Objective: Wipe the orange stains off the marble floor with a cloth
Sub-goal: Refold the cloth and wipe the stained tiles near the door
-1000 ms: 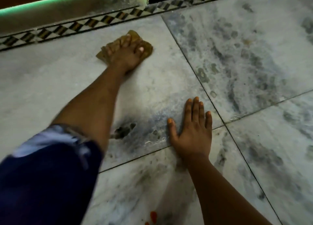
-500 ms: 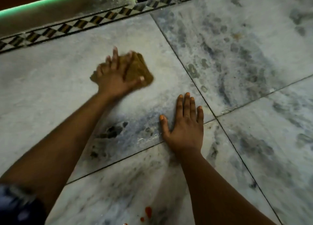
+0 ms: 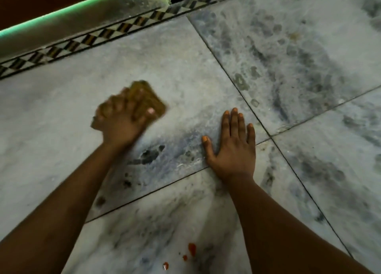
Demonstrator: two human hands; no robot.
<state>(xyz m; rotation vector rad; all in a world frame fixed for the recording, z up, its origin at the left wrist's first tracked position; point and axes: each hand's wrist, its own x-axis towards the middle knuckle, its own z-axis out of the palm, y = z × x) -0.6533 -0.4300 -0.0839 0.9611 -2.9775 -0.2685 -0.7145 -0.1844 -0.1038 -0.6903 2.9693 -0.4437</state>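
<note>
1. Marble floor, grey-veined and cut by dark joint lines into slabs, carries everything here; a checkered inlay border runs along its far edge.
2. The left hand has its fingers curled over a brownish-yellow cloth and presses it down on the far-left slab; both are blurred, so the exact hold cannot be told beyond that.
3. The right hand lies flat, fingers straight and spread, grasping nothing, just beyond the joint line that crosses in front of the person; it looks like a brace.
4. Step in hand, as I judge it: a wiping stroke on the far slab, well apart from the orange stains, which sit on the near slab by the floor's near edge, between the two forearms.
5. The next move seems to call for drawing the cloth toward the near edge, across the joint line, and rubbing over those stains with pressure.
6. Count: one cloth; two hands; about three orange stains visible, one larger and two smaller, perhaps with tiny specks beside them.
</note>
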